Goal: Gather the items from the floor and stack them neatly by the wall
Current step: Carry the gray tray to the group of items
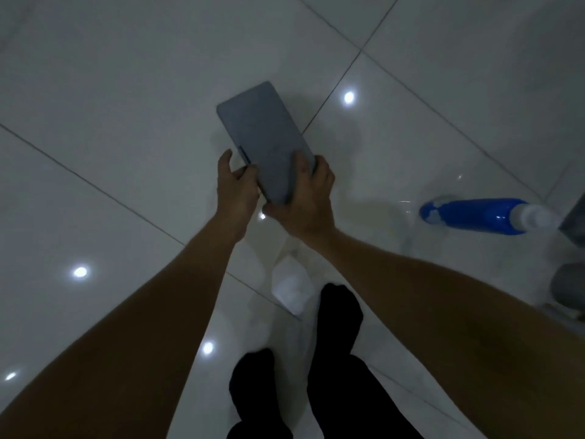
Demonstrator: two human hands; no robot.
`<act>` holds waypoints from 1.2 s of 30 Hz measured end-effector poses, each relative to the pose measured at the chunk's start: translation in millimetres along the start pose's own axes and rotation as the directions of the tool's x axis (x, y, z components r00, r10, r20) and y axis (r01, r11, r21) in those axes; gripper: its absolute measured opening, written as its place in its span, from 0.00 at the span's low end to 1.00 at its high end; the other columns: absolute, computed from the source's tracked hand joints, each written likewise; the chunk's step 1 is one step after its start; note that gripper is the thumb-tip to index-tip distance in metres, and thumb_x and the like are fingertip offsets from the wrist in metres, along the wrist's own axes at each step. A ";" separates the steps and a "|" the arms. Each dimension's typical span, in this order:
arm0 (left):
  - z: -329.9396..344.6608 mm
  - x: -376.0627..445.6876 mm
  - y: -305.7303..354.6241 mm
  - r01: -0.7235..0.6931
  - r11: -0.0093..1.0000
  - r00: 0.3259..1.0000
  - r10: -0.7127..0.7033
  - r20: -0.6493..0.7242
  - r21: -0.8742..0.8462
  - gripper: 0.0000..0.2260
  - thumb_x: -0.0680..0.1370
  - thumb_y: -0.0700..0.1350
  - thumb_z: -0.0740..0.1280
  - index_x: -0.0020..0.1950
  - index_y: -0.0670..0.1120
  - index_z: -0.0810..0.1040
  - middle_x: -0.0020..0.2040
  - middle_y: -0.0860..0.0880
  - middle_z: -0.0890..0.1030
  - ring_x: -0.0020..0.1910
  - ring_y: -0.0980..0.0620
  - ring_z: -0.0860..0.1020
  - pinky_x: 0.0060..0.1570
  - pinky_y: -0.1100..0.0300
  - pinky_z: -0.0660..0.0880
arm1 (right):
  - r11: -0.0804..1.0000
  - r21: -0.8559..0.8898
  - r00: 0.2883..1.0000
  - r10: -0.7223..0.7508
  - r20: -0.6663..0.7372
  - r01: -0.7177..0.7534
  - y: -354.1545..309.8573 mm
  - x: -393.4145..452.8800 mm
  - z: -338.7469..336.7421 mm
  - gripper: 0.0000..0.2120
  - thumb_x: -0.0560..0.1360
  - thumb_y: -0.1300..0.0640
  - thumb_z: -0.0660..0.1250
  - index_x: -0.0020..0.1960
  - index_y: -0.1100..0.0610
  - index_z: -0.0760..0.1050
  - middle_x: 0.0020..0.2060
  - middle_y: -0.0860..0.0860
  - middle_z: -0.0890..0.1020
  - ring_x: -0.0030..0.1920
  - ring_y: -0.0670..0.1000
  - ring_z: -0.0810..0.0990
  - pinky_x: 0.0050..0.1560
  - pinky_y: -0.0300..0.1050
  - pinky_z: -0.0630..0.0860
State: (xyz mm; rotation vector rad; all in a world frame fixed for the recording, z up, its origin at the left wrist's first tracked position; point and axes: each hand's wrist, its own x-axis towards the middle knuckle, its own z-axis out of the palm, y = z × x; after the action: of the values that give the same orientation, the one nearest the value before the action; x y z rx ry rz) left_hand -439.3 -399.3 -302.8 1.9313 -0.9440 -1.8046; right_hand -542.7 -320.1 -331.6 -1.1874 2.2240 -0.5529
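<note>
Grey flat case [267,137], something like a slim tablet or notebook cover, is being carried above the tiled floor [126,90], held at its near end between the person's two hands. The right hand [305,201] is wrapping that near corner, thumb lying on the top face and the fingers curling beneath. The left hand [235,182] is touching the case's left edge with its fingertips, thumb raised and free, so it is steadying more than gripping. The hands are sitting close together, with only the width of the case between them.

Most of the case is reaching out past the hands, unsupported. That looks like the main risk: with the weight hanging ahead of the grip, the far end could be tipping down and slipping out of the right hand, especially if the left hand is letting go to reach for something else. The floor is glossy and hard, so a drop would probably be landing badly.

A blue bottle [474,215] is lying on its side well to the right of the right hand, apparently one more item to gather. It is round and could be rolling away if nudged by a foot. A white sheet or packet [289,288] is lying below the hands, just ahead of the person's dark-clad feet [340,308]; stepping on it while walking could mean a skid. No wall is clearly showing, so the stacking spot cannot be judged.
</note>
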 end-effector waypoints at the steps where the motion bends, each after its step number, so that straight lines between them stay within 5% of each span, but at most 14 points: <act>1: -0.9 -7.8 5.9 0.009 1.000 1.000 -0.009 0.009 -0.014 0.31 0.80 0.47 0.66 0.80 0.55 0.55 0.61 0.47 0.79 0.57 0.48 0.81 0.60 0.48 0.78 | 1.000 0.025 0.999 -0.005 -0.033 0.006 1.3 -14.4 -8.1 0.55 0.56 0.44 0.79 0.77 0.58 0.60 0.68 0.63 0.63 0.68 0.64 0.63 0.51 0.57 0.78; 6: 1.6 -63.1 32.2 0.018 0.999 0.996 -0.015 0.087 -0.036 0.24 0.81 0.48 0.66 0.76 0.50 0.65 0.57 0.48 0.81 0.54 0.49 0.82 0.50 0.52 0.82 | 0.984 0.168 0.990 -0.038 -0.133 0.061 -6.2 -85.8 -61.3 0.53 0.57 0.49 0.79 0.76 0.52 0.57 0.69 0.61 0.64 0.68 0.63 0.65 0.54 0.54 0.76; 11: 13.5 -137.0 59.1 -0.042 0.999 0.986 0.039 0.162 0.012 0.27 0.75 0.55 0.71 0.70 0.47 0.69 0.61 0.45 0.80 0.57 0.44 0.81 0.52 0.44 0.81 | 0.978 0.210 0.980 0.023 -0.200 0.020 -12.9 -162.5 -123.7 0.51 0.58 0.47 0.78 0.75 0.49 0.56 0.70 0.58 0.61 0.68 0.64 0.66 0.55 0.60 0.78; 21: 89.9 -305.9 75.4 -0.201 0.950 0.868 0.060 0.493 0.239 0.18 0.78 0.43 0.70 0.66 0.48 0.71 0.53 0.45 0.83 0.48 0.45 0.84 0.39 0.56 0.82 | 0.941 0.305 0.926 0.241 -0.291 -0.149 31.0 -334.0 -247.8 0.54 0.59 0.44 0.80 0.78 0.43 0.54 0.75 0.42 0.51 0.75 0.54 0.61 0.66 0.51 0.74; 24: 128.3 -351.0 54.7 -0.214 0.939 0.830 0.029 0.558 0.270 0.15 0.78 0.41 0.70 0.63 0.48 0.72 0.51 0.45 0.83 0.47 0.45 0.84 0.38 0.56 0.82 | 0.933 0.312 0.904 0.281 -0.323 -0.178 66.8 -377.1 -282.8 0.52 0.61 0.44 0.80 0.78 0.45 0.57 0.75 0.48 0.55 0.74 0.55 0.62 0.65 0.53 0.74; 29: 198.9 -407.1 -3.1 -0.224 0.921 0.783 -0.025 0.622 0.319 0.14 0.77 0.38 0.70 0.61 0.45 0.72 0.52 0.42 0.83 0.44 0.46 0.85 0.43 0.53 0.83 | 0.932 0.276 0.873 0.328 -0.362 -0.236 146.2 -447.0 -328.0 0.49 0.63 0.44 0.79 0.77 0.45 0.59 0.74 0.43 0.55 0.73 0.47 0.59 0.68 0.49 0.68; 36: 304.8 -497.4 -135.1 -0.257 0.878 0.746 -0.085 0.660 0.403 0.13 0.77 0.38 0.71 0.57 0.50 0.72 0.53 0.42 0.82 0.49 0.45 0.83 0.49 0.50 0.82 | 0.861 0.298 0.821 0.492 -0.289 -0.411 283.9 -562.5 -358.5 0.54 0.61 0.40 0.80 0.79 0.42 0.54 0.76 0.52 0.56 0.76 0.56 0.59 0.67 0.56 0.72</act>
State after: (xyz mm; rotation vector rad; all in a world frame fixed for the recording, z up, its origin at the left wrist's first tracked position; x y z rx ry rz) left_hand -691.1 86.8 -60.1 1.3884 -1.8275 -2.4310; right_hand -691.1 339.2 -69.3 -0.4259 2.5486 -0.8387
